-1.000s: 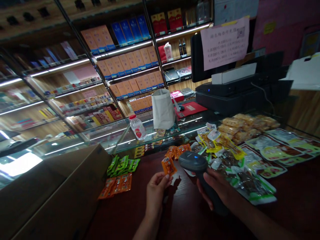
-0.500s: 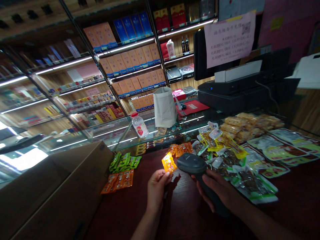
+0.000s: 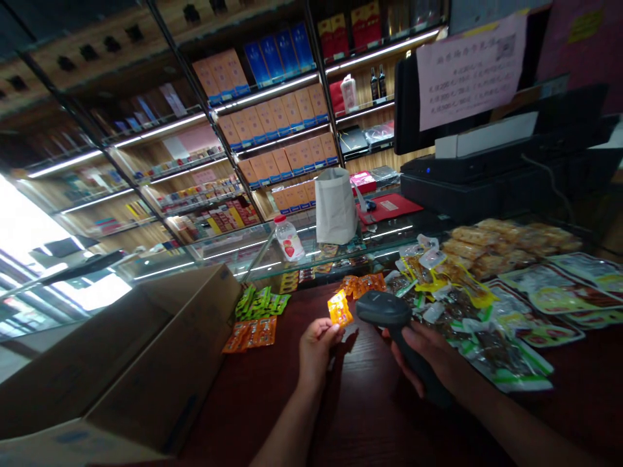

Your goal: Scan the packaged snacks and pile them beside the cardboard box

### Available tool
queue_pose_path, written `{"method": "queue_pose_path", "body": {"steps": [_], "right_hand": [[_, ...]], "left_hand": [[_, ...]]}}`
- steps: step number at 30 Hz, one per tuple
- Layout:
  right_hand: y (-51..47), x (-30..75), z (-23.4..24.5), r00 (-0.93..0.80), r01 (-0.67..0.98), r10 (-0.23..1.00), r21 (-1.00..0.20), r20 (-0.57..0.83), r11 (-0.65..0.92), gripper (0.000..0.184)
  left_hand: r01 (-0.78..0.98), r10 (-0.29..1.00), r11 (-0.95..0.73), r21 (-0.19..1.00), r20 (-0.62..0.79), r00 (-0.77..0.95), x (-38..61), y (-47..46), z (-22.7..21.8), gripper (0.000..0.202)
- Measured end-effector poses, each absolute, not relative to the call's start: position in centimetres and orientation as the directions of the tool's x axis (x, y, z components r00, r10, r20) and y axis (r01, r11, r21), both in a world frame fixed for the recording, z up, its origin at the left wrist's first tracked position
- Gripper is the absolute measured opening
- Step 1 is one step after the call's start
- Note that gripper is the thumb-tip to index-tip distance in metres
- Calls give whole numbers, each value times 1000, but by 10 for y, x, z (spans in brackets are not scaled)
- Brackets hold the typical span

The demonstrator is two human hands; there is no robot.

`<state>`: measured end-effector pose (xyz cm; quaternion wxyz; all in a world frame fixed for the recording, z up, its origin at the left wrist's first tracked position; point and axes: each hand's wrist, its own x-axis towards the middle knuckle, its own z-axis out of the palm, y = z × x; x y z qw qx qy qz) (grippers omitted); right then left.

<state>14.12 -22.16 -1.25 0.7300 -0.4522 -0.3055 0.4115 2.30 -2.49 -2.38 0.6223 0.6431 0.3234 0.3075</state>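
Note:
My left hand pinches a small orange snack packet between thumb and fingers, and the packet glows brightly. My right hand grips the handle of a black handheld barcode scanner, whose head points left at the packet from a short gap. Below the hands lies a dark wooden counter top. Loose orange packets and green packets lie left of my left hand. Further orange packets lie just beyond the scanner.
Heaps of vacuum-packed snacks cover the counter's right side. A large cardboard box stands at left. Behind is a glass display case holding a plastic bottle and paper bag on top, with a till at right.
The whole scene has slid right and up in view as my head turned. The packet has risen slightly and now catches bright light; both hands keep their hold.

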Motion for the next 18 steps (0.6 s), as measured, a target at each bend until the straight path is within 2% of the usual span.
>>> {"method": "queue_pose_path", "body": {"steps": [8, 14, 16, 18], "right_hand": [[-219, 144, -14, 451, -337, 890, -910, 70, 242, 48], [-223, 144, -10, 460, -312, 881, -908, 111, 278, 44], [-224, 144, -9, 457, -306, 881, -909, 121, 284, 42], [-224, 144, -9, 456, -306, 882, -910, 119, 280, 42]], "left_hand": [[-52, 821, 88, 995, -43, 569, 19, -24, -15, 34], [-34, 889, -9, 999, 23, 457, -21, 15, 14, 40], [-23, 921, 27, 999, -16, 388, -44, 37, 21, 34], [58, 932, 106, 993, -119, 342, -66, 59, 28, 24]]}}
